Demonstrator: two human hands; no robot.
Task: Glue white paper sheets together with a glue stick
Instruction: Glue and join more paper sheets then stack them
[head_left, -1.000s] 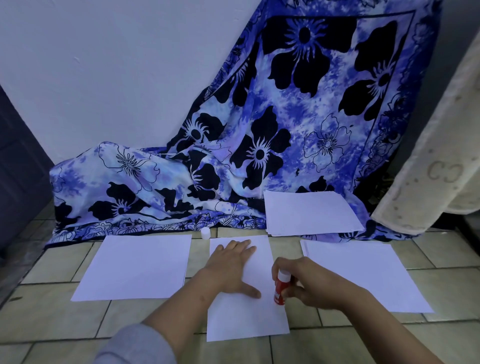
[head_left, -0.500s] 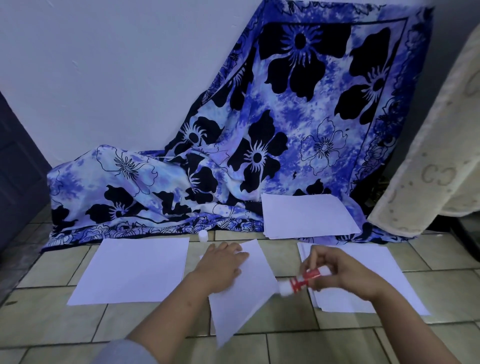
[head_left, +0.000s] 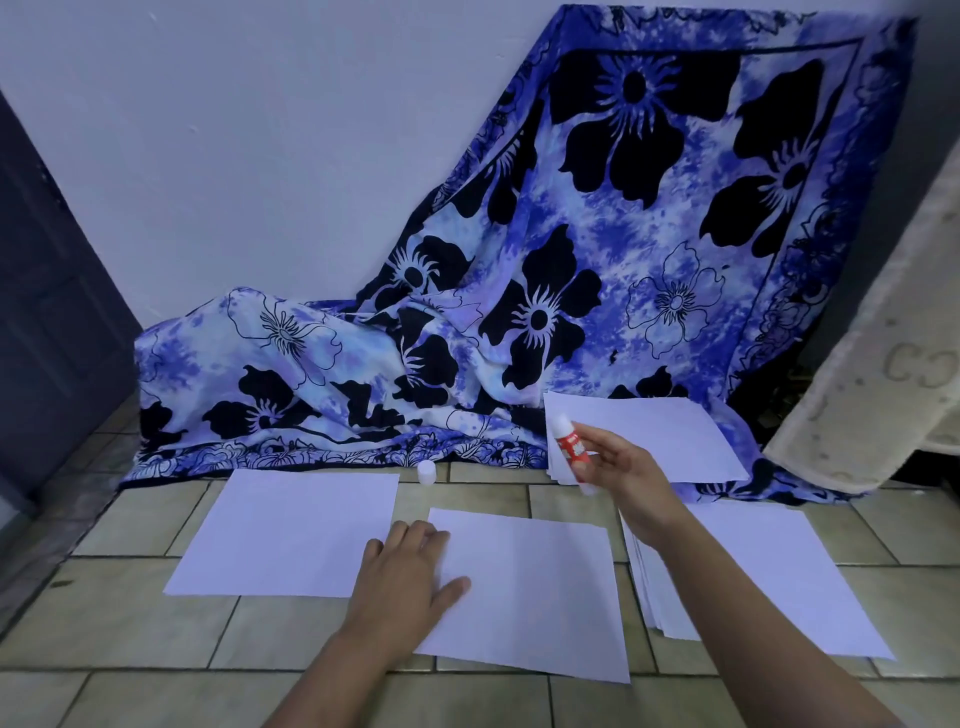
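A white paper sheet (head_left: 535, 592) lies landscape on the tiled floor in front of me. My left hand (head_left: 408, 577) rests flat on its left edge, fingers spread. My right hand (head_left: 621, 467) is raised above the floor to the right, gripping a red and white glue stick (head_left: 570, 444), uncapped, tip pointing up and left. The glue stick's white cap (head_left: 426, 472) stands on the floor by the cloth's hem. Another single sheet (head_left: 291, 532) lies to the left. A stack of sheets (head_left: 769, 577) lies to the right, and a second stack (head_left: 660, 441) rests on the cloth behind.
A blue and black flowered cloth (head_left: 571, 291) drapes from the white wall down onto the floor behind the papers. A dark door (head_left: 47, 322) stands at the left. A beige textured mat (head_left: 872, 374) leans in at the right edge.
The middle sheet has been turned from portrait to landscape under my left hand. My right hand lifted the glue stick off the paper, up and to the right.
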